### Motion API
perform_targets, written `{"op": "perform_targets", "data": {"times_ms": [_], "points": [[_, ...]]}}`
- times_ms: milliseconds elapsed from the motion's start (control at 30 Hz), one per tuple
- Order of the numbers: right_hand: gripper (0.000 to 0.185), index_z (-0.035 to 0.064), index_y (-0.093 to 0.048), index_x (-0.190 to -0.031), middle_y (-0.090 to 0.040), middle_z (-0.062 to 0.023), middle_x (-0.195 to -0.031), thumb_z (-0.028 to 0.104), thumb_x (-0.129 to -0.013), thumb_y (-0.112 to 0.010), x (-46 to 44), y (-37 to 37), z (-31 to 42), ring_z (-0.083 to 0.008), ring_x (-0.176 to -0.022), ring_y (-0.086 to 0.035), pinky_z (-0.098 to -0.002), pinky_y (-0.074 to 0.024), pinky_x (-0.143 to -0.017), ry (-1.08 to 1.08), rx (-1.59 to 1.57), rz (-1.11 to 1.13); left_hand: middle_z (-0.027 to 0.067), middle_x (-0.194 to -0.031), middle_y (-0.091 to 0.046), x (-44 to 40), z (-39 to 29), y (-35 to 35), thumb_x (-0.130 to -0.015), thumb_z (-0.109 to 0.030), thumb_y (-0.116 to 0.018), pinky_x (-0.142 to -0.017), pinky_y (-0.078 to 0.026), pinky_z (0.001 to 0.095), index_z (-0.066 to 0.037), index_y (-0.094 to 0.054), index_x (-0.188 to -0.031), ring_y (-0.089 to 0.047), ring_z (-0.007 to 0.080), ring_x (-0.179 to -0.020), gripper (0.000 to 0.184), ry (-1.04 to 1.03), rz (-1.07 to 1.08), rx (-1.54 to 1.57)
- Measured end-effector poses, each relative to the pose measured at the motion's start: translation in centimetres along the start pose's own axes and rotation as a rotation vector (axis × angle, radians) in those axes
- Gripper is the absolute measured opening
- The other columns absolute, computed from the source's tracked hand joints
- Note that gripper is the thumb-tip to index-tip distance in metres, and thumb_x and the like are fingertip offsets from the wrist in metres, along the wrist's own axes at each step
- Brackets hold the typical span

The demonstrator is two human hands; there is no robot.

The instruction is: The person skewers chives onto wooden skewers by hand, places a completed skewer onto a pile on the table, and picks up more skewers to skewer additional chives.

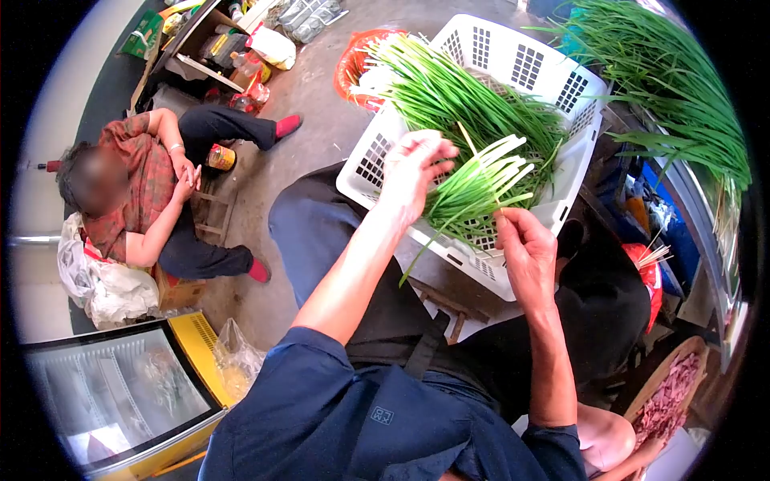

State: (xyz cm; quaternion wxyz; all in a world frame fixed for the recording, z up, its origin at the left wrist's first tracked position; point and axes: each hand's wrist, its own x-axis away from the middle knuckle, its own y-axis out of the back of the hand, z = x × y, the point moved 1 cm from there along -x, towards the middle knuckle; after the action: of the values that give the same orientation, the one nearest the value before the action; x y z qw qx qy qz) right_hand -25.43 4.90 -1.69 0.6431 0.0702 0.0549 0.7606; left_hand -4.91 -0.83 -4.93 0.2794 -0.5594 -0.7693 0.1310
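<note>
A small bunch of garlic chives [481,180] with pale cut ends lies in a white plastic basket [553,232] in front of me. At its left edge is my left hand [415,170], its fingers loosely bent and apart, with no stalk plainly gripped. My right hand [525,244] is closed at the bunch's lower right, thumb and forefinger pinching the end of a thin chive stalk. Behind the bunch, a larger heap of green chives [457,88] fills the far part of the basket, its white ends towards the upper left.
More long chives [658,88] are piled on a stand at the right. A red plastic bag [357,68] sits beyond the basket. On the left, a seated person [144,184] has hands together. A glass-topped fridge [128,393] stands lower left. A woven tray [674,393] holds reddish pieces, lower right.
</note>
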Motion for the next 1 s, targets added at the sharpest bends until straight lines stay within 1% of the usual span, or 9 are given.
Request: {"op": "perform_targets", "data": {"times_ms": [67, 200, 300, 500, 600, 633, 733, 900, 1000], "points": [[0.014, -0.0016, -0.065, -0.101, -0.059, -0.0007, -0.067, 0.009, -0.091, -0.061, 0.1, 0.1, 0.2, -0.0054, -0.062, -0.051, -0.0232, -0.0435, -0.056, -0.018, 0.049, -0.053, 0.0057, -0.090, -0.062, -2.1, 0.7, 1.7, -0.090, -0.022, -0.066, -0.070, -0.051, 0.0346, -0.007, -0.055, -0.107, -0.063, 0.0201, -0.080, 0.025, 0.031, -0.286, -0.069], [0.017, -0.0020, -0.063, -0.105, -0.061, -0.0018, -0.071, 0.006, -0.091, -0.059, 0.0, 0.2, 0.2, -0.0065, -0.065, -0.053, -0.0240, -0.0452, -0.059, -0.037, 0.036, -0.045, 0.0055, -0.086, -0.062, -5.8, 1.1, 3.1, -0.089, -0.025, -0.069, -0.064, -0.050, 0.0365, -0.009, -0.056, -0.104, -0.062, 0.0192, -0.076, 0.025, 0.053, -0.352, 0.074], [0.020, -0.0023, -0.062, -0.109, -0.061, -0.0032, -0.072, 0.004, -0.090, -0.057, 0.1, 0.4, 0.3, -0.0079, -0.066, -0.054, -0.0250, -0.0463, -0.061, 0.001, 0.009, -0.087, 0.0057, -0.083, -0.061, -8.2, 2.0, 4.2, -0.090, -0.023, -0.067, -0.068, -0.049, 0.0379, -0.008, -0.057, -0.096, -0.060, 0.0215, -0.077, 0.018, 0.007, -0.422, 0.161], [0.022, -0.0024, -0.061, -0.111, -0.063, -0.0045, -0.074, 0.003, -0.090, -0.056, -0.3, 1.0, 0.4, -0.0095, -0.068, -0.057, -0.0258, -0.0478, -0.063, -0.044, 0.019, -0.110, -0.0004, -0.077, -0.059, -6.0, 1.1, 2.9, -0.088, -0.017, -0.067, -0.055, -0.045, 0.0283, -0.012, -0.061, -0.091, -0.056, 0.0120, -0.066, 0.009, -0.119, -0.423, 0.089], [0.020, -0.0022, -0.061, -0.109, -0.063, -0.0039, -0.075, 0.003, -0.090, -0.056, -0.4, 0.9, 0.4, -0.0084, -0.067, -0.056, -0.0244, -0.0476, -0.062, -0.026, 0.000, -0.105, 0.0054, -0.083, -0.065, -3.8, -0.4, 1.9, -0.091, -0.007, -0.063, -0.056, -0.047, 0.0278, -0.006, -0.060, -0.091, -0.056, 0.0127, -0.063, 0.004, -0.317, -0.314, -0.107], [0.020, -0.0022, -0.061, -0.109, -0.063, -0.0039, -0.075, 0.003, -0.090, -0.056, -0.4, 0.9, 0.4, -0.0084, -0.067, -0.056, -0.0244, -0.0476, -0.062, -0.026, -0.001, -0.106, 0.0054, -0.083, -0.065, -3.4, -0.9, 1.8, -0.091, -0.007, -0.063, -0.056, -0.047, 0.0278, -0.006, -0.060, -0.091, -0.056, 0.0127, -0.063, 0.004, -0.317, -0.312, -0.108], [0.016, -0.0021, -0.063, -0.105, -0.062, -0.0021, -0.073, 0.005, -0.091, -0.059, -0.2, 0.8, 0.4, -0.0066, -0.066, -0.054, -0.0228, -0.0461, -0.060, -0.028, -0.024, -0.105, 0.0113, -0.077, -0.063, -1.6, -3.7, 0.1, -0.095, -0.007, -0.058, -0.062, -0.052, 0.0315, -0.001, -0.054, -0.099, -0.058, 0.0180, -0.062, 0.008, -0.585, -0.049, -0.009], [0.010, -0.0010, -0.066, -0.096, -0.056, 0.0032, -0.068, 0.007, -0.092, -0.062, 0.0, 0.6, 0.3, -0.0036, -0.063, -0.049, -0.0210, -0.0419, -0.057, 0.004, -0.036, -0.094, 0.0082, -0.074, -0.059, 0.0, -5.4, -0.3, -0.095, -0.006, -0.056, -0.063, -0.052, 0.0303, -0.003, -0.053, -0.099, -0.058, 0.0173, -0.063, 0.006, -0.581, 0.067, -0.137], [0.009, -0.0002, -0.066, -0.096, -0.054, 0.0048, -0.066, 0.006, -0.092, -0.062, 0.0, 0.5, 0.3, -0.0030, -0.062, -0.047, -0.0206, -0.0397, -0.055, 0.067, -0.053, -0.072, 0.0081, -0.083, -0.064, 0.4, -4.1, -0.6, -0.094, -0.009, -0.058, -0.064, -0.052, 0.0308, -0.004, -0.056, -0.105, -0.062, 0.0189, -0.069, 0.012, -0.424, 0.161, -0.104]]}}
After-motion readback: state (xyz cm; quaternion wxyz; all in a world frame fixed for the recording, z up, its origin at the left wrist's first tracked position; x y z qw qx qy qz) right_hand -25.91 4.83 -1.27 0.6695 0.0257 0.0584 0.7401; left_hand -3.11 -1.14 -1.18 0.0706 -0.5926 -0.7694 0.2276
